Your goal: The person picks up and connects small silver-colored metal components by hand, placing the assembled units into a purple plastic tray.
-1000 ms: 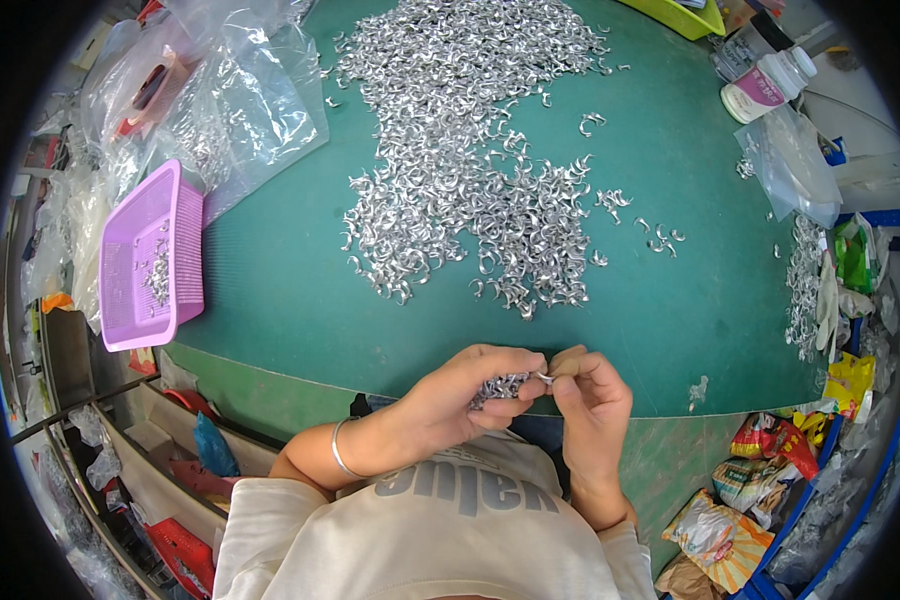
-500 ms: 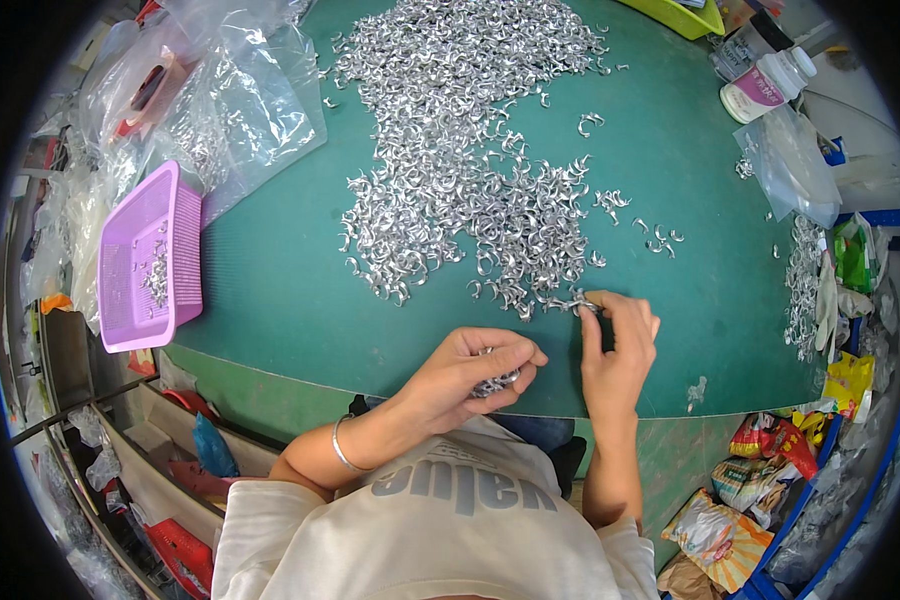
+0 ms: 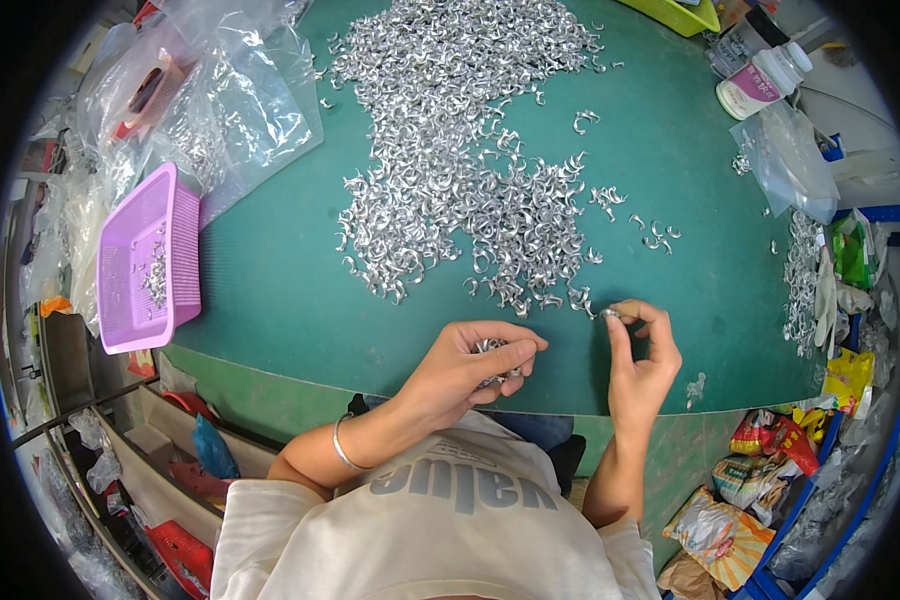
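A large heap of small curved silver metal pieces [image 3: 450,150] spreads over the green table [image 3: 280,290]. My left hand [image 3: 475,365] is closed around a clump of the same pieces [image 3: 490,362], just above the table's near edge. To its right, my right hand [image 3: 642,350] pinches a curved metal piece [image 3: 610,314] between thumb and fingertips, at the heap's lower right corner. A few loose pieces [image 3: 582,300] lie close to those fingertips. The palm of the left hand is hidden.
On the left stands a purple basket [image 3: 185,250] with some metal pieces inside, beside clear plastic bags [image 3: 260,110]. White bottles [image 3: 765,82] and a yellow-green tray [image 3: 682,14] sit at the far right. More pieces [image 3: 802,285] lie along the right edge.
My right hand has moved right and slightly nearer, away from the heap, with a metal piece in its fingertips. The left hand has barely shifted and still grips its clump.
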A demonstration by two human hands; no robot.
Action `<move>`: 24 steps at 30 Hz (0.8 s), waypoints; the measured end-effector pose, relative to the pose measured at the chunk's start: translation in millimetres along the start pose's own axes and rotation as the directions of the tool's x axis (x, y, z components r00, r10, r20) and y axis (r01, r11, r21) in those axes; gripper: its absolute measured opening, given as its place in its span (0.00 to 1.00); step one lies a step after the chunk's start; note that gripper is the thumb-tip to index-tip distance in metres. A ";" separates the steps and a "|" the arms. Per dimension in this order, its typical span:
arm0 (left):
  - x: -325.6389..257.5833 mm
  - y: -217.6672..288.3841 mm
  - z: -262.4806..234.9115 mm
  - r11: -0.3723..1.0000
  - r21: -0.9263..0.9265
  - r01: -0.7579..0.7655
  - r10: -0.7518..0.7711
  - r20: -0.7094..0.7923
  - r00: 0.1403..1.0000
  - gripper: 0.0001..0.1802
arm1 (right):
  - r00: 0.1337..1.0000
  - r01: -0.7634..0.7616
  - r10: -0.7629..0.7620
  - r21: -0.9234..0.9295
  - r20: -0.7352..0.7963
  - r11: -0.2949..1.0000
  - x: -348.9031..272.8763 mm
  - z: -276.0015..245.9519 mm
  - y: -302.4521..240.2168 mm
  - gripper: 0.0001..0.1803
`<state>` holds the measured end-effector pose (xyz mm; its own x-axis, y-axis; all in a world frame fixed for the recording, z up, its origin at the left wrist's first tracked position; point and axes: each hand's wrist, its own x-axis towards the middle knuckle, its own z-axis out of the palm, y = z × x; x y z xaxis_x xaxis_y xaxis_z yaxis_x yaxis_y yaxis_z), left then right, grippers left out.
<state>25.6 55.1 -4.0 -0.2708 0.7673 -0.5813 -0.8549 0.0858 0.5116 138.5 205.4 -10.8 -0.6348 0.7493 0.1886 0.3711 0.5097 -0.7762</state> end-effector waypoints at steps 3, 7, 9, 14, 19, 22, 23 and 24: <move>-1.1 1.1 1.6 1.000 -0.005 -0.015 0.015 0.026 1.000 0.09 | 0.973 -0.228 0.215 0.457 0.081 0.860 -4.2 1.4 2.1 0.07; 3.0 -3.8 2.6 0.996 0.049 -0.073 0.071 0.039 0.997 0.08 | 0.909 -0.413 0.283 0.757 0.306 0.506 -10.6 4.6 -11.6 0.08; 3.7 -4.0 4.5 0.992 0.094 -0.088 0.085 0.029 0.996 0.08 | 0.931 -0.365 0.268 0.669 0.248 0.647 -12.7 9.5 -7.5 0.09; 5.1 -5.8 3.4 0.988 0.130 -0.088 0.090 -0.005 0.996 0.07 | 0.999 -0.037 0.042 0.328 -0.007 0.944 -9.7 15.7 2.5 0.07; 1.3 1.5 8.4 0.989 0.141 -0.048 0.052 -0.030 0.998 0.08 | 0.992 -0.078 0.109 0.377 -0.063 0.923 -7.7 13.3 1.0 0.07; 3.2 -1.6 7.2 0.992 0.109 -0.065 0.068 -0.024 0.997 0.08 | 0.981 -0.150 0.189 0.450 -0.043 0.880 -7.4 13.4 0.7 0.07; 4.2 -3.2 6.1 0.993 0.096 -0.076 0.079 -0.026 0.997 0.08 | 0.977 -0.177 0.213 0.460 -0.028 0.870 -7.0 13.2 0.6 0.07; 5.6 -5.3 4.5 0.993 0.083 -0.086 0.088 -0.029 0.996 0.08 | 0.987 -0.127 0.156 0.368 -0.048 0.921 -6.1 12.7 0.5 0.07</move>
<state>30.6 61.7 -7.1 -0.3582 0.7529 -0.5521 -0.7891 0.0719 0.6100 133.9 195.7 -19.9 -0.5359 0.8390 0.0942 0.1730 0.2184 -0.9604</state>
